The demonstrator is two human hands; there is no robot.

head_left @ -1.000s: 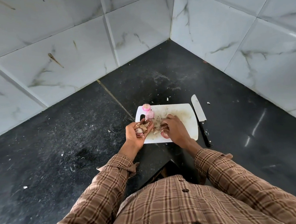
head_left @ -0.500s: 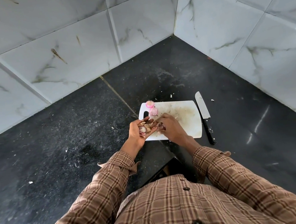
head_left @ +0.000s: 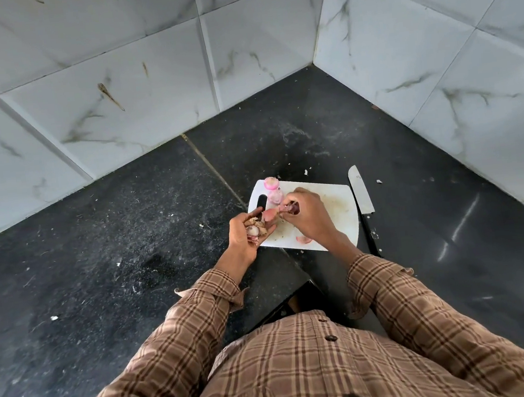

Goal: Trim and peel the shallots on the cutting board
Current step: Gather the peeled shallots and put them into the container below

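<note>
Working over the dark bench (head_left: 166,227) tucked into the tiled corner, you have the white cutting board (head_left: 336,213) set in front of you with the knife (head_left: 361,195) lying idle along its right edge, blade pointing away from you. That tells me the trimming cuts are likely finished for the piece in hand and you are in the peeling stage.

Your left hand (head_left: 245,235) sits palm-up at the board's near-left corner, fingers loosely cupped round a small heap of papery skins and what looks like a shallot (head_left: 253,230). Your right hand (head_left: 308,216) is over the board, fingertips pinched on a dark purplish scrap, probably a strip of skin; whether it is still attached to anything I cannot tell.

Two peeled shallots (head_left: 272,188) rest at the board's far-left corner beside the handle slot, one behind the other. A pink peel fragment (head_left: 304,239) lies near the board's front edge, just under your right wrist.

Next, I'd judge you need to drop that scrap, then strip the remaining skin from the shallot in your left palm and set it with the peeled pair. Keep the waste in one place, since loose skins are slippery and easily scatter.
</note>
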